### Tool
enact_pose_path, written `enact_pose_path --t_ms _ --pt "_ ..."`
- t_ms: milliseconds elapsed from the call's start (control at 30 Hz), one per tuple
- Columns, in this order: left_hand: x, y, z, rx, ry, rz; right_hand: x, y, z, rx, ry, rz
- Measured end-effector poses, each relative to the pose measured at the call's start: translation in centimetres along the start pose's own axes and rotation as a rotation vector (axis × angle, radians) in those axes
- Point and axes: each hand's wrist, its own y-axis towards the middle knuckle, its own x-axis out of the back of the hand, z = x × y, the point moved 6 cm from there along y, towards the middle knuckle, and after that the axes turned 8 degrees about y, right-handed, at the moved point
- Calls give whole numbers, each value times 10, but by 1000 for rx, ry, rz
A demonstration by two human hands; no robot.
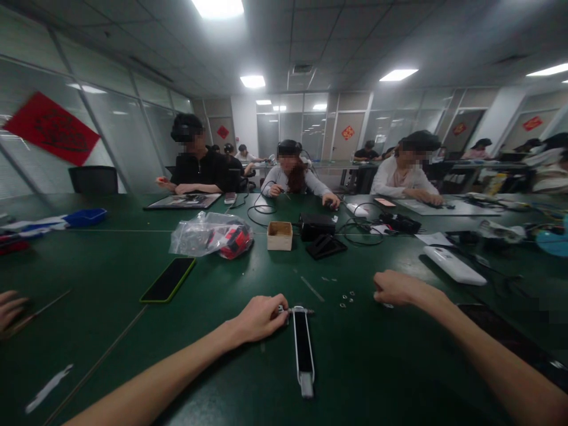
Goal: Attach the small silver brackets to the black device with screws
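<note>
In the middle of the green table lies a long, narrow black part with a white rim (304, 346). A thin metal rod (306, 311) crosses its far end. My left hand (262, 318) has its fingers closed around the rod's left end, where a small shiny piece shows between them. My right hand (396, 287) rests low over the table to the right, fingers curled down and pressed together. A small shiny piece (388, 305) shows just under it; whether the fingers grip it is hidden. Between that hand and the rod lie several small metal nuts (347, 299).
Beyond my hands are an open cardboard box (279, 238), plastic bags (210, 235) with red and black contents, and a black stand (326, 246). A green-edged phone (169, 280) lies left, a white case (454, 265) right. Another person's hand (11, 310) enters at far left. Co-workers sit opposite.
</note>
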Motion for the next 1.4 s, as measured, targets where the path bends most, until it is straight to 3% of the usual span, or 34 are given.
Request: enact_pose_path --t_ms 100,167,333,733,1167,1400 --pt "1 0 -2 -8 6 3 -3 -17 42 209 127 -71" --pt "1 0 -2 -10 5 6 -14 -26 72 309 249 -45" --pt "1 0 -1 -8 -3 5 -37 -24 109 306 346 -86" --pt "1 -1 -2 -32 -2 -19 -55 -16 113 424 556 -33" --pt "1 -3 -2 -30 -1 -42 -47 -18 115 469 617 -34" --pt "4 -4 -3 -36 17 -72 -46 -16 116 518 582 -180"
